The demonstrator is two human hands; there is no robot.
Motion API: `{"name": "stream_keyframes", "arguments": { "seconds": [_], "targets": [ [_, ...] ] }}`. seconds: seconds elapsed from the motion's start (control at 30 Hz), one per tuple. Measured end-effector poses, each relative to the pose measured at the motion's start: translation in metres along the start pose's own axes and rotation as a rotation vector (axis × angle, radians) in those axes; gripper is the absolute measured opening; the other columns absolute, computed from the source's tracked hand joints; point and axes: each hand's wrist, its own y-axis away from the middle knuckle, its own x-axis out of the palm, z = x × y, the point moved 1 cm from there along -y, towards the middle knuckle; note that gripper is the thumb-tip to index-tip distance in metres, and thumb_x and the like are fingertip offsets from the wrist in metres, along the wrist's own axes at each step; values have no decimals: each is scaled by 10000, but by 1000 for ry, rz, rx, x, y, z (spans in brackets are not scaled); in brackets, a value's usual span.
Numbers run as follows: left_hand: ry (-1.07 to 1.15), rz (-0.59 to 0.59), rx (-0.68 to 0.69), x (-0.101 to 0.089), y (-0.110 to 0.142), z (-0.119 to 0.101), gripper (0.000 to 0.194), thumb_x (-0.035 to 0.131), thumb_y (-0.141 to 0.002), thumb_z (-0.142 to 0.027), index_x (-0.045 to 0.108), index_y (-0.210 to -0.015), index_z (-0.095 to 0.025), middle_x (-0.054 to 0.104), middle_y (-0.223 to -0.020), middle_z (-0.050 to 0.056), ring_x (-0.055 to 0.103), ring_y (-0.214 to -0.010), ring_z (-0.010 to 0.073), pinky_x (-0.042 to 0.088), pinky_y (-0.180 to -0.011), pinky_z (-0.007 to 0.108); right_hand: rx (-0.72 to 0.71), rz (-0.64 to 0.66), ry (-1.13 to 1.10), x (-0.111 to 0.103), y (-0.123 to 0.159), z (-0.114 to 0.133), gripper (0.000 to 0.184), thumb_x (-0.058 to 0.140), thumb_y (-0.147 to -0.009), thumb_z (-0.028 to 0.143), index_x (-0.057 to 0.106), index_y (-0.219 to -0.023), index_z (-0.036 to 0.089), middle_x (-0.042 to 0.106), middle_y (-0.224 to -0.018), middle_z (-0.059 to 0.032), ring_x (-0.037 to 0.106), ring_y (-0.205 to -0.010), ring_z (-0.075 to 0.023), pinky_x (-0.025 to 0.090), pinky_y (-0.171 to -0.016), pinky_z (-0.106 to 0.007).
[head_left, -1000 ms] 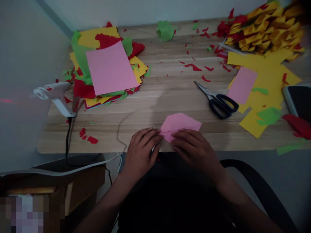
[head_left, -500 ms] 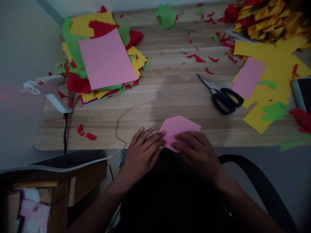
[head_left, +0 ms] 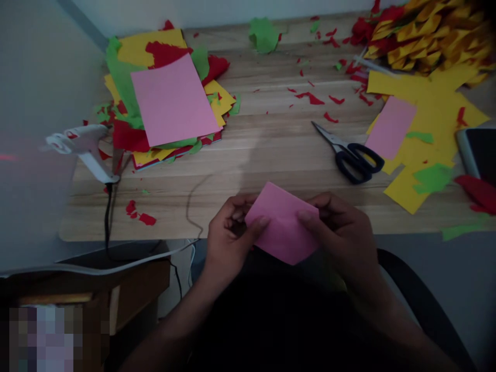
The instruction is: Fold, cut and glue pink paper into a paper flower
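Both hands hold a folded piece of pink paper (head_left: 289,227) at the front edge of the wooden table (head_left: 248,144). My left hand (head_left: 232,235) pinches its left side, thumb on top and fingers curled beneath. At the right side, my right hand (head_left: 341,232) grips it the same way, with the thumb lying across the face. The paper is tilted up toward me and its underside is hidden. Beyond the right hand lie scissors (head_left: 351,155) with dark handles, their blades pointing away to the left.
A large pink sheet (head_left: 176,103) tops a pile of coloured paper at back left. Beside it rests a white glue gun (head_left: 87,150) with a cord. Yellow paper pieces (head_left: 434,124), folded yellow paper (head_left: 437,36) and a dark device (head_left: 478,152) are at right. Red scraps (head_left: 310,98) lie scattered.
The pink paper has been lifted off the tabletop and tilted toward me. Both hands have gone from pressing it flat to pinching its sides. The view has shifted slightly.
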Motion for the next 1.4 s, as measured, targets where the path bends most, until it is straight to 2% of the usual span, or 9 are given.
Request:
{"name": "stream_keyframes", "arguments": {
  "seconds": [0.17, 0.5, 0.6, 0.73, 0.83, 0.93, 1.03, 1.13, 1.4],
  "targets": [
    [85, 58, -68, 4, -8, -4, 271, 775, -803, -259, 649, -1038, -207, 709, -819, -9, 632, -708, 109, 476, -625, 203, 81, 38, -32, 0, -11, -10, 241, 716, -840, 442, 641, -797, 217, 632, -693, 6, 546, -580, -130, 423, -496, -241],
    [-23, 104, -73, 3, -4, -6, 190, 737, -836, -285, 661, -978, -183, 736, -857, 29, 659, -750, 151, 491, -651, 240, 57, 107, 5, 3, -12, -16, 192, 696, -864, 405, 650, -846, 220, 639, -738, 4, 569, -629, -141, 444, -531, -257],
    [-162, 42, 110, -3, -3, -7, 64, 715, -845, -228, 689, -900, -206, 712, -854, 16, 655, -799, 159, 507, -722, 271, -180, 14, 83, 3, -8, -18, 42, 692, -867, 248, 663, -897, 251, 676, -832, -6, 639, -755, -182, 525, -662, -321],
    [-434, -67, 602, -13, -3, -7, 186, 672, -816, -80, 718, -802, -260, 684, -1053, 3, 628, -1026, 190, 496, -927, 363, -675, -145, 292, 2, -4, -18, 247, 634, -816, 26, 651, -873, 265, 687, -991, -19, 645, -1024, -237, 514, -915, -443],
    [-585, -97, 741, -16, -6, -2, 235, 639, -815, -45, 700, -794, -272, 670, -1069, -1, 605, -1074, 204, 490, -966, 409, -746, -127, 522, 1, -7, -22, 262, 613, -819, 14, 649, -914, 255, 676, -1078, -44, 627, -1063, -248, 508, -917, -458],
    [-768, -63, 695, -18, -10, 4, 229, 629, -810, -43, 696, -814, -263, 677, -1123, 18, 583, -1120, 234, 465, -982, 439, -730, 9, 707, 0, -11, -31, 259, 630, -855, 77, 667, -1047, 247, 652, -1204, -85, 595, -1141, -268, 488, -976, -482],
    [-973, 146, 550, -23, -14, 8, 282, 580, -821, -40, 703, -955, -255, 669, -1240, 42, 554, -1208, 266, 413, -1036, 483, -702, 178, 849, 0, -14, -41, 321, 692, -874, 234, 645, -1192, 227, 626, -1296, -119, 551, -1222, -309, 448, -1053, -526],
    [-1022, 279, 467, -29, -15, 9, 378, 521, -826, -24, 654, -1112, -231, 652, -1289, 59, 528, -1269, 260, 372, -1093, 495, -688, 230, 894, -2, -15, -47, 371, 712, -873, 318, 642, -1221, 209, 604, -1334, -132, 528, -1255, -313, 425, -1092, -526],
    [-972, 225, 595, -23, -1, 13, 180, 629, -886, -182, 655, -1059, -225, 655, -1200, 71, 567, -1149, 252, 431, -998, 445, -669, 254, 983, 1, -8, -43, 371, 685, -900, 389, 669, -1244, 250, 627, -1274, -111, 527, -1160, -301, 424, -1015, -502]
  ]
}}
